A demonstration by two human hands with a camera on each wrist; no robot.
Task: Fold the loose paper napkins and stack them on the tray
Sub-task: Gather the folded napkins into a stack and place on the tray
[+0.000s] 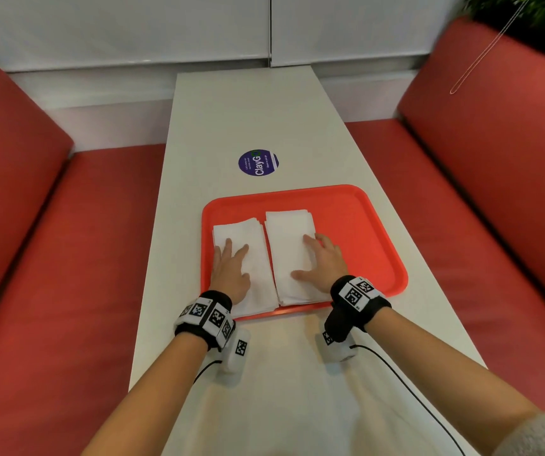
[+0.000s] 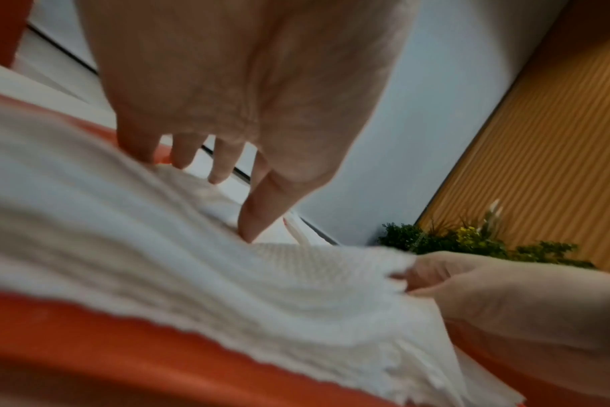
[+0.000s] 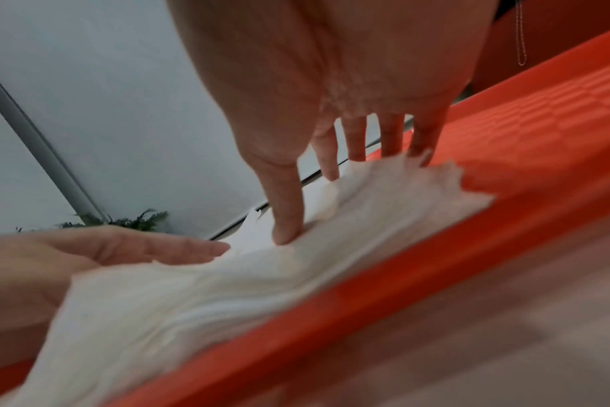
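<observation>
Two stacks of folded white napkins lie side by side on the left half of a red tray [image 1: 363, 225]. My left hand [image 1: 231, 268] lies flat on the left stack [image 1: 251, 232], fingers spread and straight. My right hand [image 1: 322, 261] presses flat on the right stack [image 1: 289, 245], thumb stretched across its near part. In the left wrist view my left hand [image 2: 227, 154] touches the napkin pile [image 2: 157, 247] with its fingertips, and the right hand shows at the right. In the right wrist view my right hand [image 3: 331, 165] presses its thumb into the pile [image 3: 227, 275] on the tray [image 3: 436, 247].
The tray sits on a long white table [image 1: 248, 110] with a round purple sticker [image 1: 258, 162] behind it. Red bench seats [image 1: 494, 159] flank the table on both sides. A white wall stands at the far end. The tray's right half holds nothing.
</observation>
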